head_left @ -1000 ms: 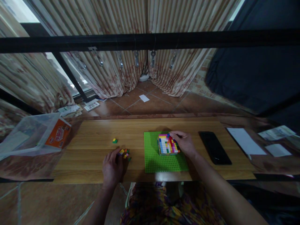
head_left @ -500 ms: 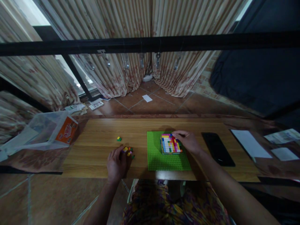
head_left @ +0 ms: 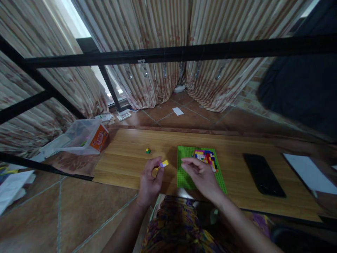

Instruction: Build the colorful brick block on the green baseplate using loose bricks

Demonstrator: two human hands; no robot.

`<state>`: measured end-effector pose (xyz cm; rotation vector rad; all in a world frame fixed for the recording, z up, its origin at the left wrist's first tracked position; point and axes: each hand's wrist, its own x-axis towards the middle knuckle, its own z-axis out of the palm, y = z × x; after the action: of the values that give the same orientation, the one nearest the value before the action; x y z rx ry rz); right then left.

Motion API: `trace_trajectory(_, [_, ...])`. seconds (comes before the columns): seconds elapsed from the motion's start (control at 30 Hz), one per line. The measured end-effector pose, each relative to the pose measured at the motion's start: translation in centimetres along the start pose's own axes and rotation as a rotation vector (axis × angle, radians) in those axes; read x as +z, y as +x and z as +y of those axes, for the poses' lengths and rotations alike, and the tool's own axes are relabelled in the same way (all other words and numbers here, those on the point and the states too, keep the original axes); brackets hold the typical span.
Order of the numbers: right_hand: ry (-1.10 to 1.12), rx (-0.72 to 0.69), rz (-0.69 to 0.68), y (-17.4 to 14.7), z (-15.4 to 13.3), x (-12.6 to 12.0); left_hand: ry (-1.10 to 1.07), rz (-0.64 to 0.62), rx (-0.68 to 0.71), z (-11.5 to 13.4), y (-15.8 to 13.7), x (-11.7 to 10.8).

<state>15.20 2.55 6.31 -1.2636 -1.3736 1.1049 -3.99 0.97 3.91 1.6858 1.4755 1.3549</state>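
the multicoloured brick block (head_left: 206, 158) already stands well built on the green baseplate (head_left: 184, 175), while the left hand (head_left: 149, 181) pinches small bricks (head_left: 163, 163) (yellow and purple) not yet attached, the right hand (head_left: 201, 175) loosely curled and empty beside it.

1. Two hands were in view: the left hand (head_left: 150, 181) and the right hand (head_left: 201, 175).
2. One green baseplate (head_left: 184, 175) lay on the table (head_left: 126, 158).
3. One multicoloured brick block (head_left: 205, 158) sat on its far part.
4. One loose small brick (head_left: 147, 150) lay far left.
5. One yellow-and-purple brick piece (head_left: 163, 163) was between the left fingertips.
6. One black phone (head_left: 263, 174) lay right.
7. One clear plastic bin (head_left: 83, 137) stood far left.
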Motion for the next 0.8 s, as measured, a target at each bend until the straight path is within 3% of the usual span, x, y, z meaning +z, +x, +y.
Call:
trace_trajectory(0.1, [0.172, 0.104, -0.038, -0.6, 0.0, 2.4, -0.074, -0.054, 0.006, 1.5, -0.5, 0.6])
trace_trajectory(0.2, [0.261, 0.165, -0.043, -0.9, 0.1, 3.0, -0.132, -0.068, -0.016, 2.6, -1.0, 1.2])
trace_trajectory(0.33, [0.286, 0.175, -0.052, -1.2, -0.1, 2.4, -0.284, -0.096, -0.154, 3.4, -1.2, 1.5])
trace_trajectory(0.47, [0.264, 0.18, -0.078, -1.6, -0.2, 1.8, -0.327, -0.218, -0.307, 3.7, -1.1, 1.7])
trace_trajectory(0.6, [0.277, 0.206, -0.07, -2.0, 0.0, 1.6, -0.303, -0.284, -0.322, 3.9, -1.0, 1.9])
trace_trajectory(0.8, [0.415, 0.267, -0.082, -2.2, 0.4, 0.8, -0.43, -0.335, -0.398, 4.6, -0.6, 2.3])
